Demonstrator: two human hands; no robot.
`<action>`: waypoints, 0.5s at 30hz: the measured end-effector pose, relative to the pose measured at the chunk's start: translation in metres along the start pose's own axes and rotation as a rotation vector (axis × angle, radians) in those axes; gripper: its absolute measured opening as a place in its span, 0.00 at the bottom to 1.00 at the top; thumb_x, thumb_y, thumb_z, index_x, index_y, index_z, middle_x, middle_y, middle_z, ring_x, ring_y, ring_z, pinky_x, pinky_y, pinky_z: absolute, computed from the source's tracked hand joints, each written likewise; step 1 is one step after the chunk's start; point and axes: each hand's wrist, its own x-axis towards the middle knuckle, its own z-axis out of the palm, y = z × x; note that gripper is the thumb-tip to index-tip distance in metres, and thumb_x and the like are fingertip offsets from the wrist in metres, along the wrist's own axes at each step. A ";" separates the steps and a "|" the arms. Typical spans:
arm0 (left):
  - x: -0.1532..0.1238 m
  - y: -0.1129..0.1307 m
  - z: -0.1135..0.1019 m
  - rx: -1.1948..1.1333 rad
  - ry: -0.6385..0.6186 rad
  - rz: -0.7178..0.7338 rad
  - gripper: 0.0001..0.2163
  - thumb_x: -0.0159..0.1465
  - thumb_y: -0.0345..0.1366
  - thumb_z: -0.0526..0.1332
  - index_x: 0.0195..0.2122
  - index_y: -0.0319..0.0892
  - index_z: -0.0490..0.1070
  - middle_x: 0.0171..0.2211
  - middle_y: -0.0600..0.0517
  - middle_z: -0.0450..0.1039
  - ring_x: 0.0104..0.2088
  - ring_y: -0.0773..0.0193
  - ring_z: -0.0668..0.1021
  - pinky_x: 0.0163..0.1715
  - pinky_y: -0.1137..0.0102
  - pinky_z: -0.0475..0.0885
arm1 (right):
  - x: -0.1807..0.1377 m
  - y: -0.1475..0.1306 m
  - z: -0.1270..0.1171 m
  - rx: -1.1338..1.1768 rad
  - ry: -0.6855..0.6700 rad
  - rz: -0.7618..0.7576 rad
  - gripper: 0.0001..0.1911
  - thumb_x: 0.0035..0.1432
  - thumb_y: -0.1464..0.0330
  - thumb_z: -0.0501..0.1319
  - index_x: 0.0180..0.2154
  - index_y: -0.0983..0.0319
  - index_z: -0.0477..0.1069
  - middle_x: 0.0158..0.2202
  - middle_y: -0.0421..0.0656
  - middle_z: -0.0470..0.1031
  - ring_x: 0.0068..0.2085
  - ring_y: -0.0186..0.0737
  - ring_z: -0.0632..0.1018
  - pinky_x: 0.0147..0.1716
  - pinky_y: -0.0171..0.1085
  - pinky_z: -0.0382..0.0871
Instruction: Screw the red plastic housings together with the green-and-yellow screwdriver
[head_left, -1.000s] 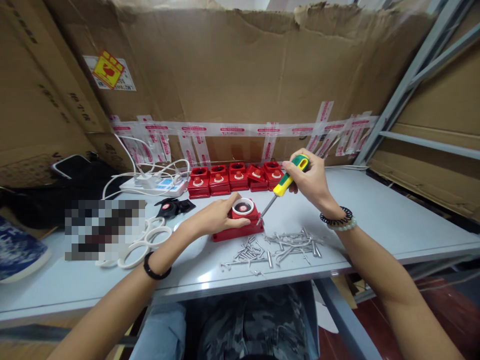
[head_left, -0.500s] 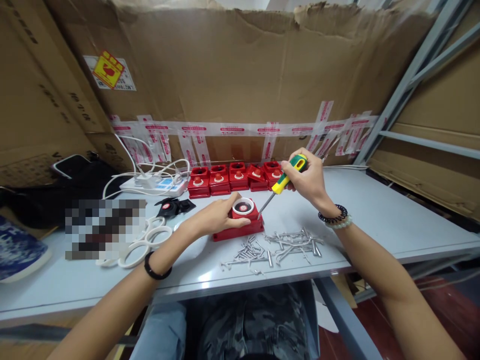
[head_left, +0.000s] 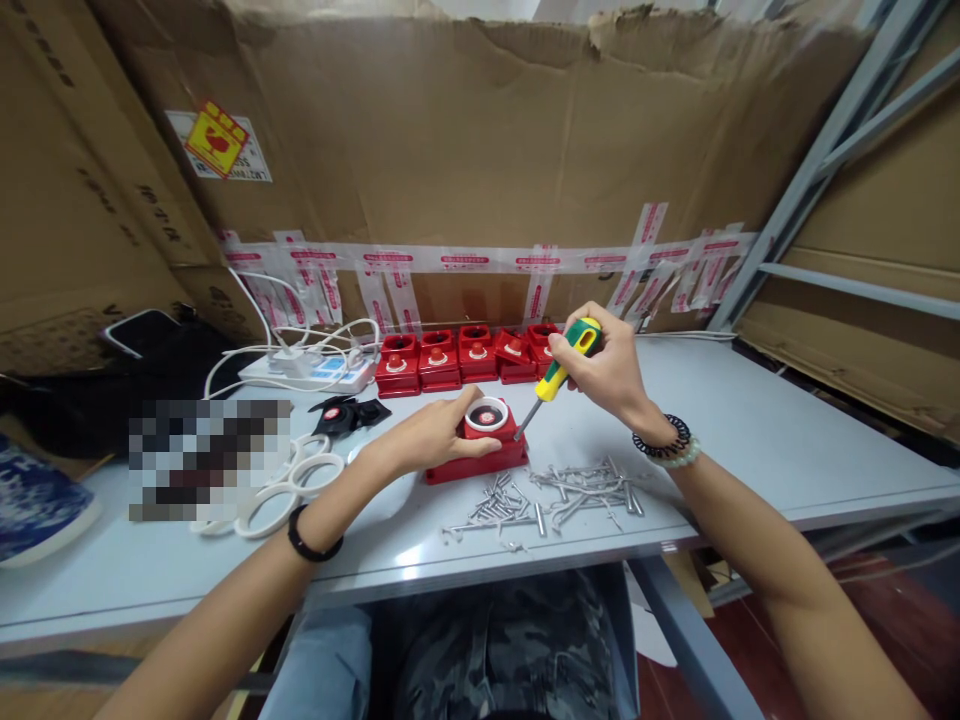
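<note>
- A broad sheet of brown cardboard [head_left: 480,140], banded with red-and-white printed tape, stands behind everything.
- The pale grey, smooth-topped table [head_left: 750,420] stretches below it.
- Five red, box-shaped plastic units [head_left: 478,365] line its back, the fourth from the left bearing a skewed top.
- A white, oblong plastic power strip [head_left: 337,375] lies left of them, tangled with white cables.
- The left hand [head_left: 427,435] has thumb and forefinger spread around the raised part of a red, stepped plastic housing [head_left: 480,462], gripping it.
- The right hand [head_left: 611,365] has its fingers wrapped around the handle of a yellow-and-green screwdriver [head_left: 555,375] with a metal shaft.
- That housing rests on the table, white-rimmed opening upward; the slanted shaft's tip meets its right end.
- White, circular rings [head_left: 294,490] lie near the left forearm.
- Silver metal screws [head_left: 589,485] lie scattered in front of the housing.
</note>
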 end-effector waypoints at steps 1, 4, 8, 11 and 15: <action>0.000 0.000 0.000 0.002 -0.002 -0.002 0.20 0.60 0.55 0.57 0.43 0.45 0.58 0.34 0.50 0.74 0.32 0.55 0.76 0.30 0.69 0.64 | 0.000 -0.001 0.000 -0.004 0.003 -0.008 0.09 0.50 0.67 0.63 0.28 0.59 0.62 0.21 0.34 0.60 0.19 0.29 0.65 0.17 0.32 0.60; 0.000 0.001 0.000 -0.004 -0.007 0.002 0.20 0.60 0.55 0.57 0.42 0.45 0.57 0.35 0.49 0.74 0.34 0.55 0.76 0.31 0.68 0.64 | -0.001 -0.004 0.001 -0.024 0.013 -0.019 0.09 0.50 0.67 0.63 0.28 0.59 0.62 0.21 0.34 0.60 0.21 0.30 0.65 0.18 0.32 0.60; 0.000 0.002 -0.001 -0.010 -0.010 -0.001 0.20 0.60 0.55 0.57 0.43 0.45 0.57 0.34 0.50 0.74 0.32 0.55 0.76 0.30 0.68 0.64 | 0.000 -0.006 0.001 -0.045 0.016 -0.019 0.08 0.49 0.68 0.62 0.28 0.59 0.62 0.21 0.34 0.60 0.22 0.31 0.65 0.19 0.32 0.59; 0.000 0.002 -0.001 -0.014 -0.005 -0.003 0.21 0.60 0.56 0.57 0.43 0.45 0.58 0.34 0.50 0.74 0.32 0.55 0.76 0.30 0.68 0.64 | 0.001 -0.004 0.001 -0.055 0.031 -0.014 0.08 0.49 0.69 0.62 0.27 0.59 0.61 0.21 0.34 0.59 0.21 0.30 0.64 0.19 0.32 0.58; 0.000 0.001 0.000 -0.001 -0.003 -0.001 0.22 0.60 0.56 0.56 0.44 0.44 0.59 0.35 0.49 0.74 0.33 0.54 0.76 0.30 0.68 0.64 | 0.002 -0.002 0.000 -0.103 0.043 -0.027 0.08 0.49 0.69 0.61 0.26 0.59 0.61 0.20 0.33 0.59 0.21 0.30 0.62 0.20 0.32 0.57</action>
